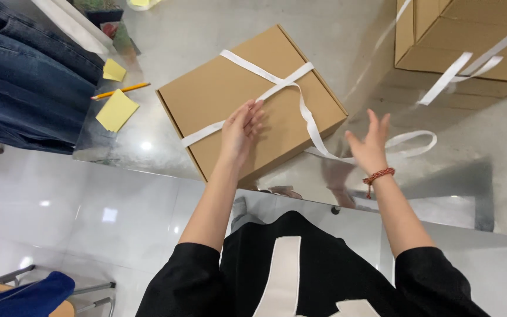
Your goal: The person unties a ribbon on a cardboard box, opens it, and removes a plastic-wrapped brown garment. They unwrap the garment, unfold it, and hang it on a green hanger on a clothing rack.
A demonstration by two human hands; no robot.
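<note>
My left hand (240, 130) lies flat, fingers together and gripping nothing, on the flat brown cardboard box (252, 103), I think to keep the crossed white ribbon (277, 88) from sliding, while my right hand (369, 142) hangs open and empty just right of the box, above the loose ribbon end that runs off its near right edge. The box sits on a glass table (165, 35) over a shiny pale floor; left of the box are yellow sticky notes (116, 110), a pencil (120, 90) and folded jeans (24, 76), and far right of it a bigger carton (470, 35).
</note>
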